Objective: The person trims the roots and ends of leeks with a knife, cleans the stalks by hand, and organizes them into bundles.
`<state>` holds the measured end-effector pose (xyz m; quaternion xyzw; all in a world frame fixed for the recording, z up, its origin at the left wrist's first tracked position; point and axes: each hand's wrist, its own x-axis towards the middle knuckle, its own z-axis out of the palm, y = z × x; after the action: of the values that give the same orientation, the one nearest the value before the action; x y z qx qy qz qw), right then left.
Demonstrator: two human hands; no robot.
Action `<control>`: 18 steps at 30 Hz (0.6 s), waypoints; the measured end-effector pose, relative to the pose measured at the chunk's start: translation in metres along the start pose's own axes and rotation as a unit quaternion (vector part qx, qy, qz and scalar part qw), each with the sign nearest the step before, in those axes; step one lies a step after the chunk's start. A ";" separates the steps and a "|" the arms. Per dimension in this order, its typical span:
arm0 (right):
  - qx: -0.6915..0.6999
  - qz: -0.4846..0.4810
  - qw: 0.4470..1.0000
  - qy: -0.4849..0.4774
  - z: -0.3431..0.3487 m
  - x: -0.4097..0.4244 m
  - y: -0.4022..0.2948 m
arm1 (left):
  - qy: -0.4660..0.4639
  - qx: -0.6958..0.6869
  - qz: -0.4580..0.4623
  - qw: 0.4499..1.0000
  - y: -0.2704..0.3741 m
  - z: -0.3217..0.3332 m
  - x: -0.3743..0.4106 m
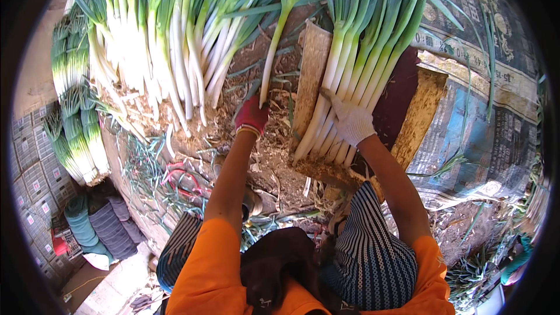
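Observation:
My left hand (252, 116), in a red glove, is closed on the white root end of a single leek-like green onion stalk (273, 52), whose leaves point away from me. My right hand (350, 118), in a pale knitted glove, lies over the white shafts of several big green onions (356, 68), fingers spread across them. These stalks lie side by side in a wooden frame, against its left board (309, 78), with their root ends towards me. Whether my right fingers grip any stalk, I cannot tell. To the left stands a large heap of loose green onions (175, 43).
Printed woven sacking (477, 135) covers the right side, past the frame's right board (422, 109). Red-handled scissors or a similar tool (183, 179) lie among leaf scraps. Tied onion bundles (83, 140), stacked crates (39, 183) and rolled cloth (111, 227) stand at the far left.

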<state>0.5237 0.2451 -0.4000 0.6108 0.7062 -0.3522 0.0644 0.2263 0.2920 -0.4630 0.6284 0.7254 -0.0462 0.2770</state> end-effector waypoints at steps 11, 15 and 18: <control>0.018 -0.007 1.000 -0.004 -0.004 -0.004 0.002 | -0.053 -0.521 -0.124 0.843 0.055 -0.151 -0.074; 0.032 -0.022 0.997 0.064 0.006 -0.010 0.013 | -0.054 -0.572 0.021 0.818 0.116 -0.200 -0.109; 0.049 -0.016 0.998 0.037 0.001 -0.008 0.010 | -0.083 -0.569 0.016 0.818 0.144 -0.178 -0.126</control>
<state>0.5341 0.2382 -0.4005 0.6146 0.6996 -0.3645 0.0031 0.3073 0.2842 -0.2145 0.3646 0.5867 0.3270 0.6449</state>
